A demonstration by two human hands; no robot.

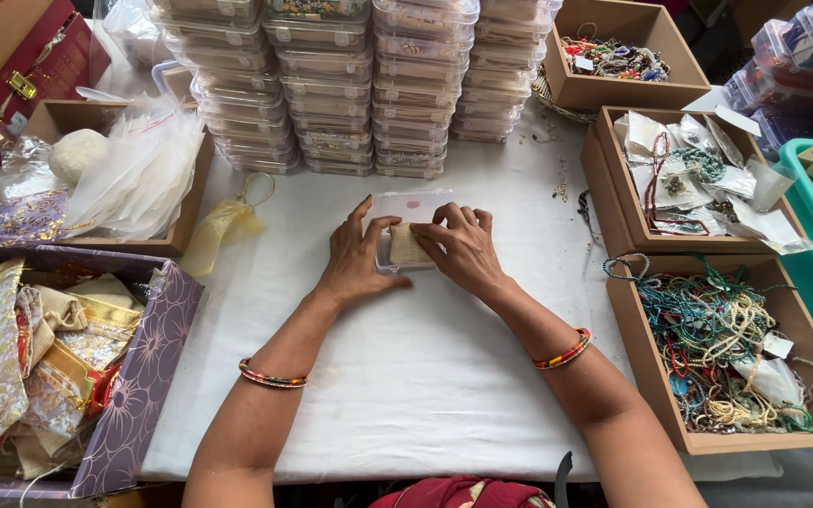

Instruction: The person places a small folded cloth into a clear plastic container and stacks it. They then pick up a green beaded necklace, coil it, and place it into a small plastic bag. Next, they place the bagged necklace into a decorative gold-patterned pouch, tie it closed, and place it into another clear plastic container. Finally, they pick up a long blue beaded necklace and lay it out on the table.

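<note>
A white-clothed table (406, 376) carries four stacks of clear lidded boxes (331, 85) and three brown cardboard trays (628, 320) of beads on the right. At centre lies one small clear plastic case (406, 209). The left hand (358, 259) and right hand (463, 246) press a beige pouch (405, 246) into it, fingers pinching the pouch; its far edge seems hidden beneath them.
</note>
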